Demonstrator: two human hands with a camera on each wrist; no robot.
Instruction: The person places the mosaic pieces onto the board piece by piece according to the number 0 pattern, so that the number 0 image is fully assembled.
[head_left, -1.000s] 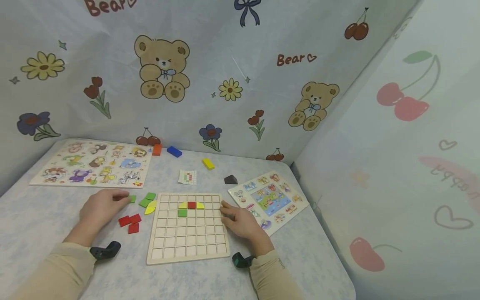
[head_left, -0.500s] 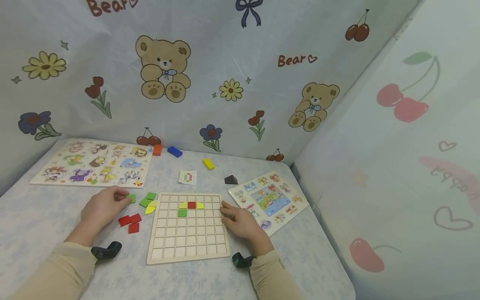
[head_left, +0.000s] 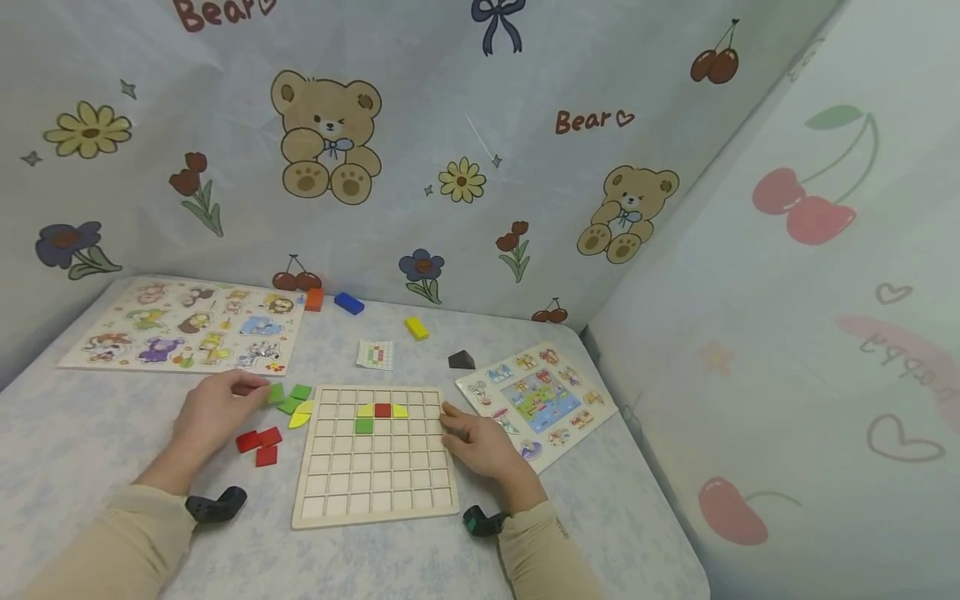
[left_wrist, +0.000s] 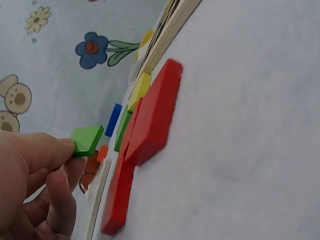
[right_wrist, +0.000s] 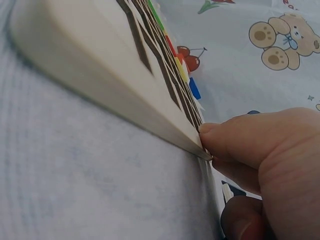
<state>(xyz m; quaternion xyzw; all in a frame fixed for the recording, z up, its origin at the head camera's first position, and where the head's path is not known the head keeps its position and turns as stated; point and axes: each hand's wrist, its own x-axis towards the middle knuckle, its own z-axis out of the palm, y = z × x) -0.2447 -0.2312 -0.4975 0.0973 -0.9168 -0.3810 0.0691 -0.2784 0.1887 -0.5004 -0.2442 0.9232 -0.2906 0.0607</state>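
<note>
L hand (head_left: 213,412) is pinching a green tile (left_wrist: 87,140) in its fingertips, with the gap narrowing to just the tile's thickness. That tile is sitting L of the board (head_left: 382,481), near its far L corner, next to two more green tiles (head_left: 288,405). R hand (head_left: 483,446) is gripping the board's R edge toward the far end, thumb pressing on top; how far the other fingers are reaching under is hard to tell, as the R wrist view is mostly hiding them. On the board, far half, a red tile (head_left: 383,410) is lying btwn two yellow pcs (head_left: 401,411), w/ one green sq (head_left: 364,426) filling a cell a row nearer. Yellow leaf-like pcs (head_left: 302,414) are resting right by the board's L edge, and three reds (head_left: 271,436) are clustering farther L of it. Beyond the board's far edge, a small card (head_left: 376,354) is lying near, w/ yellow (head_left: 416,328), blue (head_left: 348,303) and orange (head_left: 314,299) blocks farther back. A black block (head_left: 461,359) is sitting off its far R corner, an animal puzzle (head_left: 183,325) is lying far L, and a 2nd puzzle (head_left: 538,404) is angling away on its R.
</note>
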